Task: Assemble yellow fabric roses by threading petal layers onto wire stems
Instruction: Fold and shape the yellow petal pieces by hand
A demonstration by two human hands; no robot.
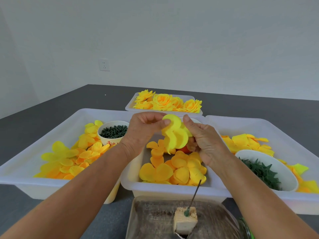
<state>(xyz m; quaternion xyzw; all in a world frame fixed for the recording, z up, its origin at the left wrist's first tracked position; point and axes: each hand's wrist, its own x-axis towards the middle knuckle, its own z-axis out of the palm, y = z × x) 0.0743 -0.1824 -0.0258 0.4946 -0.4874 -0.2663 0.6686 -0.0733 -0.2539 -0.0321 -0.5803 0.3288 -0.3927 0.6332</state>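
My left hand point(144, 131) and my right hand point(203, 140) hold up one bright yellow petal layer point(175, 135) between them, above the middle tray point(131, 184). The left thumb and fingers pinch its upper left lobe; the right fingers pinch its right side. Something orange point(185, 149) shows under my right palm, partly hidden. Loose yellow-orange petal layers point(174, 169) fill the middle tray. A thin wire stem point(195, 194) stands tilted in a small block point(185, 219) near me.
A left tray point(22, 173) holds petals and a cup of dark green pieces point(114, 131). The right tray point(276, 128) holds petals and a white bowl of green calyxes point(264, 171). Finished roses point(165, 101) lie in a far tray. The block sits on a brown tray point(151, 219).
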